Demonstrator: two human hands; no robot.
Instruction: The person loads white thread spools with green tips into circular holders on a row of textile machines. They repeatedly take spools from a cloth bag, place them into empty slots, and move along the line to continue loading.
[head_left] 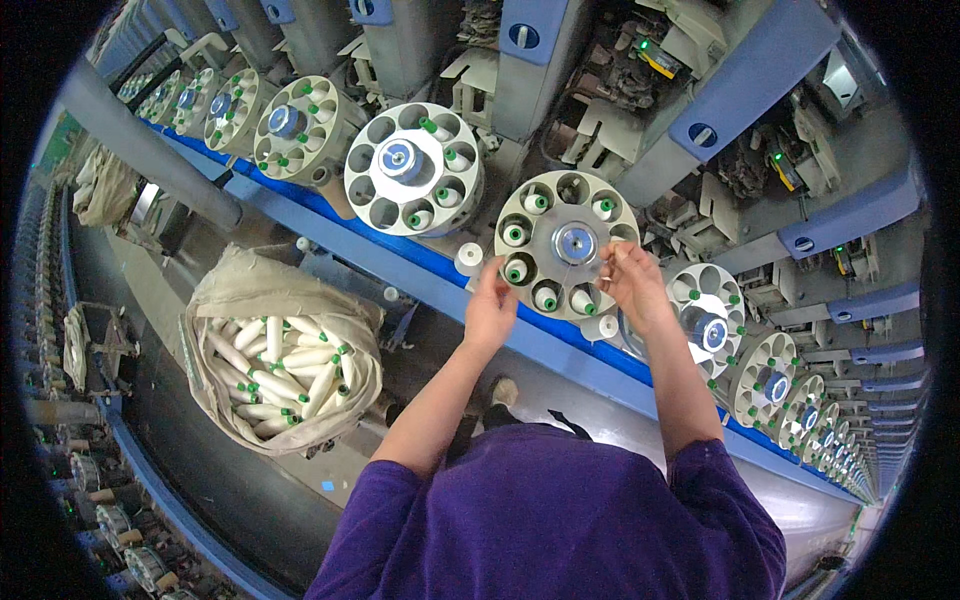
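A round, cream bobbin magazine (548, 226), its smooth face ringed with circular pockets around a glossy blue-and-silver hub (576, 243), sits just right of the frame's centre, several pockets holding tapered white yarn bobbins (515, 269) with green tips. The left hand (490, 312) is at its lower-left rim, fingers loosely curled and partly open; whether they grip anything cannot be told. The right hand (632, 285) is beside the hub, thumb and fingertips drawn close together, though any thread between them is too fine to make out. At left, a wrinkled, coarse cloth sack (226, 285) brims with similar spindle-shaped bobbins (318, 388). More magazines line a blue rail (300, 205) running diagonally across, below grey machine columns with blue panels (700, 135), above a smooth grey floor (600, 400)
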